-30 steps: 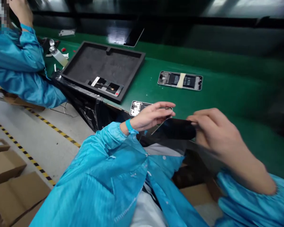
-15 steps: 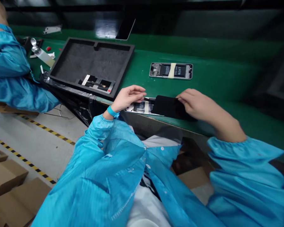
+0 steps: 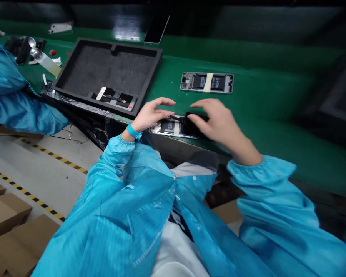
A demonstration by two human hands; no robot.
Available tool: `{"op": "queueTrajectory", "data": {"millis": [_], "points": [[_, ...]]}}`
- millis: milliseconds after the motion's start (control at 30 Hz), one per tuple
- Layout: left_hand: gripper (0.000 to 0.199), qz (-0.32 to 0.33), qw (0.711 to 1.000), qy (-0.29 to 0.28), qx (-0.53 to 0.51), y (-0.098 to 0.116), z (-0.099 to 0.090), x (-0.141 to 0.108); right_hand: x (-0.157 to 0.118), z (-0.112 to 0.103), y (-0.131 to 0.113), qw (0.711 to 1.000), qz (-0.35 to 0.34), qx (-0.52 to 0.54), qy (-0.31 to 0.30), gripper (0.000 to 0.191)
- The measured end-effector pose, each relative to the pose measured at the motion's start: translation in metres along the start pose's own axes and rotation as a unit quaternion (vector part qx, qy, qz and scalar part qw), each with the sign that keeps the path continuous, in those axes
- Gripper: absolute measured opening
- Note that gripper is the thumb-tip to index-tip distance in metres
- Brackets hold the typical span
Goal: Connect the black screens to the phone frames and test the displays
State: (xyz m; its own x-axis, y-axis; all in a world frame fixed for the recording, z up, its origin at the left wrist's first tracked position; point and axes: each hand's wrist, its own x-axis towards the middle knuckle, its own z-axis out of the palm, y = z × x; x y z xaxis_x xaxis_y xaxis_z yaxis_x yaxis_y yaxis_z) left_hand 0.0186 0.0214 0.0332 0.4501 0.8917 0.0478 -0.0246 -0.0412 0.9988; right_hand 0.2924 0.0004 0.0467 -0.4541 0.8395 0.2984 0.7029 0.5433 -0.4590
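Observation:
An opened phone frame (image 3: 164, 129) with a pale band across its battery lies at the bench's front edge. A black screen panel (image 3: 189, 120) covers its right part, a dark flex strip reaching left from it. My left hand (image 3: 156, 112) is over the frame's left end, its thumb and fingers apart at the strip's end; nothing shows between them. My right hand (image 3: 215, 119) is above the panel, thumb and forefinger spread, and hides much of it. Behind them lies a second opened phone (image 3: 187, 81) with a pale band.
On the green bench (image 3: 262, 100), a black foam tray (image 3: 103, 65) holds a screen part (image 3: 118, 100). A dark phone (image 3: 157, 30) lies behind it. At the left are a bottle (image 3: 47, 63) and another person's blue sleeve (image 3: 5, 77). Cardboard boxes (image 3: 8, 211) stand on the floor.
My right hand has moved left along the black panel and its pinch on the panel's edge has opened. My left hand's fingers are a little wider apart. The view has shifted slightly.

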Motion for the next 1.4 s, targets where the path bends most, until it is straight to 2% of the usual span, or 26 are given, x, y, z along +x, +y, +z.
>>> {"op": "queueTrajectory", "data": {"millis": [100, 233, 300, 400, 467, 533, 633, 733, 867, 1000, 1100, 1233, 1400], "points": [[0.049, 0.004, 1.000, 0.013, 0.006, 0.001, -0.002, 0.001, 0.008, 0.026, -0.024, 0.997, -0.063, 0.031, 0.017, 0.037], [0.045, 0.008, 0.999, 0.038, 0.037, 0.000, -0.006, -0.012, 0.010, 0.047, -0.026, 0.994, -0.085, 0.057, 0.043, 0.028], [0.036, 0.052, 0.990, 0.075, 0.112, 0.000, -0.008, -0.025, 0.008, 0.049, -0.021, 0.992, -0.106, 0.067, 0.032, 0.028], [0.027, 0.135, 0.943, 0.105, 0.287, -0.002, -0.009, -0.044, 0.006, 0.049, -0.016, 0.987, -0.144, 0.075, 0.017, 0.030], [0.027, 0.158, 0.910, 0.084, 0.373, -0.007, -0.009, -0.055, 0.005, 0.049, -0.015, 0.985, -0.153, 0.078, 0.018, 0.028], [0.029, 0.161, 0.892, 0.056, 0.418, -0.015, -0.008, -0.061, 0.005, 0.049, -0.014, 0.985, -0.151, 0.079, 0.020, 0.027], [0.035, 0.167, 0.881, 0.035, 0.441, -0.026, -0.008, -0.064, 0.006, 0.049, -0.014, 0.987, -0.147, 0.065, 0.022, 0.027], [0.037, 0.188, 0.875, 0.046, 0.443, -0.032, -0.009, -0.064, 0.007, 0.049, -0.015, 0.984, -0.167, 0.054, 0.029, 0.027], [0.036, 0.207, 0.865, 0.055, 0.454, -0.034, -0.009, -0.065, 0.006, 0.048, -0.016, 0.986, -0.158, 0.049, 0.013, 0.029], [0.035, 0.196, 0.848, 0.041, 0.491, -0.034, -0.009, -0.066, 0.005, 0.047, -0.017, 0.986, -0.158, 0.047, 0.012, 0.027], [0.034, 0.205, 0.825, 0.024, 0.526, -0.034, -0.011, -0.066, 0.005, 0.047, -0.017, 0.985, -0.164, 0.053, 0.021, 0.025], [0.036, 0.212, 0.785, 0.001, 0.582, -0.031, -0.012, -0.066, 0.005, 0.045, -0.018, 0.987, -0.139, 0.079, -0.005, 0.025], [0.041, 0.161, 0.791, -0.038, 0.589, -0.025, -0.012, -0.068, 0.004, 0.045, -0.019, 0.988, -0.139, 0.070, -0.007, 0.028]]}}
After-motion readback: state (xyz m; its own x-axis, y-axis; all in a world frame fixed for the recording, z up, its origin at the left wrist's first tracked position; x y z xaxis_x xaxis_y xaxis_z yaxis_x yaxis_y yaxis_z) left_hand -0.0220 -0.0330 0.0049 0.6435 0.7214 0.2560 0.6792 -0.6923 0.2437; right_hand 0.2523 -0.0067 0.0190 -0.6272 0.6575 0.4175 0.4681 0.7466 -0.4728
